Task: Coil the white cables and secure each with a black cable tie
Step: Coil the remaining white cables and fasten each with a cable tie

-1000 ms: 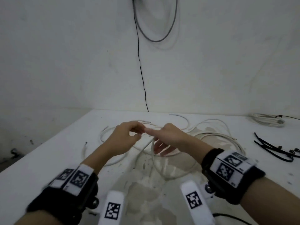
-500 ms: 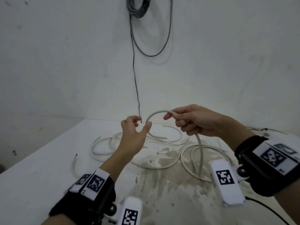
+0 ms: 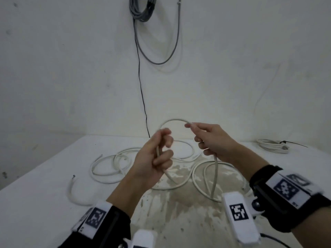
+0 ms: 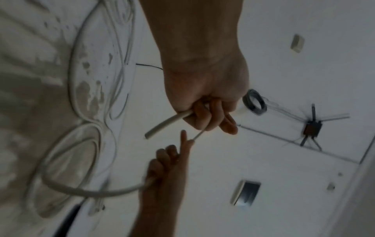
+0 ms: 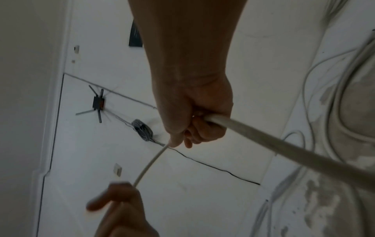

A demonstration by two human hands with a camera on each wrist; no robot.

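Both hands are raised, left hand (image 3: 154, 158) and right hand (image 3: 213, 140) with fingers curled, gripping.

A bare utility or workshop corner: plain white walls (image 3: 71, 68), scuffed and marked, meet a white table (image 3: 35, 194) blotched with worn, stained patches. A bundle of grey cable (image 3: 141, 9) hangs high on the wall, a thin black wire (image 3: 141, 86) trailing down. White cables (image 3: 114, 167) sprawl loose across the tabletop.
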